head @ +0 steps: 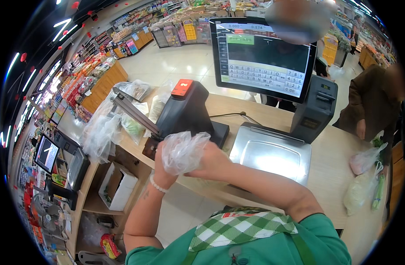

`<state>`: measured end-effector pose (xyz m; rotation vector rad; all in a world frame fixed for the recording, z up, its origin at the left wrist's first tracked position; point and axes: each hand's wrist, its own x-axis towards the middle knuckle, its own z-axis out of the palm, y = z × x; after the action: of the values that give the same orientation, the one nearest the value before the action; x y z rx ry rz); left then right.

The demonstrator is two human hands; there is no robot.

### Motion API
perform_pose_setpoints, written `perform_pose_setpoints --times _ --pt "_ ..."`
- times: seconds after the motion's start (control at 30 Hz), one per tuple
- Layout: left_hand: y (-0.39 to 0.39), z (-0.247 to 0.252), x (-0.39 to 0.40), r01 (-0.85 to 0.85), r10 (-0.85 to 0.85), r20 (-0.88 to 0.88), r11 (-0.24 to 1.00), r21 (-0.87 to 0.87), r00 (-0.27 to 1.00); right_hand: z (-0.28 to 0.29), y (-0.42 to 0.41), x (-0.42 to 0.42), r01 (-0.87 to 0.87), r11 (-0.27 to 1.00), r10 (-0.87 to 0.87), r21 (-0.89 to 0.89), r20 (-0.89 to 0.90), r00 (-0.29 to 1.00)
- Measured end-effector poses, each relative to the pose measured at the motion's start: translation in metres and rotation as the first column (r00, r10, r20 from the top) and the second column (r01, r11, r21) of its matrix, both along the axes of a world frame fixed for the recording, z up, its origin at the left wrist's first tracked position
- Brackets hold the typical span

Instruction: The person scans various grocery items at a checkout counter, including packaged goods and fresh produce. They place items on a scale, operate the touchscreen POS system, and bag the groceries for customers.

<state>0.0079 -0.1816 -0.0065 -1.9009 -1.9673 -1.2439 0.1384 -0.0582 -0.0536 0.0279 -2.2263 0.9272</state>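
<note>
A crumpled clear plastic bag [182,152] is bunched between my two hands, above the counter's near edge. My left hand [164,167], with a white bead bracelet at the wrist, grips the bag's left side. My right hand [215,162] holds it from the right; the bag hides part of the fingers of both hands. Whatever is inside the bag cannot be made out. Just beyond my hands stands a black machine [189,116] with an orange top panel. A slanted metal arm [136,112] rises beside it, close to my left hand.
Right of my hands lies a scale's steel weighing plate [272,152], with a touchscreen [262,59] and a black printer unit [313,106] behind. Bagged produce [358,192] rests at the counter's right end near a person [364,96]. Plastic bags [103,132] hang over the left edge.
</note>
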Motion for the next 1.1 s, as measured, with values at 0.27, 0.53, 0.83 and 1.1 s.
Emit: perform_pose_setpoints --times 0.27,0.53,0.83,1.1 --pt "-0.017 -0.052 -0.107 -0.290 0.292 0.017 0.942 0.167 0.956 -0.025 -0.055 -0.107 0.236 0.911 -0.067 -0.337 0.445 0.893" --pt "-0.007 -0.050 -0.103 -0.512 0.136 0.917 0.855 0.082 0.374 -0.022 -0.064 -0.139 0.268 0.879 0.020 -0.395 0.593 0.805" --pt "-0.026 -0.066 -0.141 -0.347 0.539 -0.559 0.839 0.418 0.630 -0.022 -0.044 -0.106 0.115 0.990 -0.065 -0.084 0.453 0.889" --pt "0.013 0.037 0.089 0.132 -0.112 -0.228 0.988 0.075 0.967 0.017 0.036 0.121 0.416 0.864 -0.382 -0.285 0.171 0.908"
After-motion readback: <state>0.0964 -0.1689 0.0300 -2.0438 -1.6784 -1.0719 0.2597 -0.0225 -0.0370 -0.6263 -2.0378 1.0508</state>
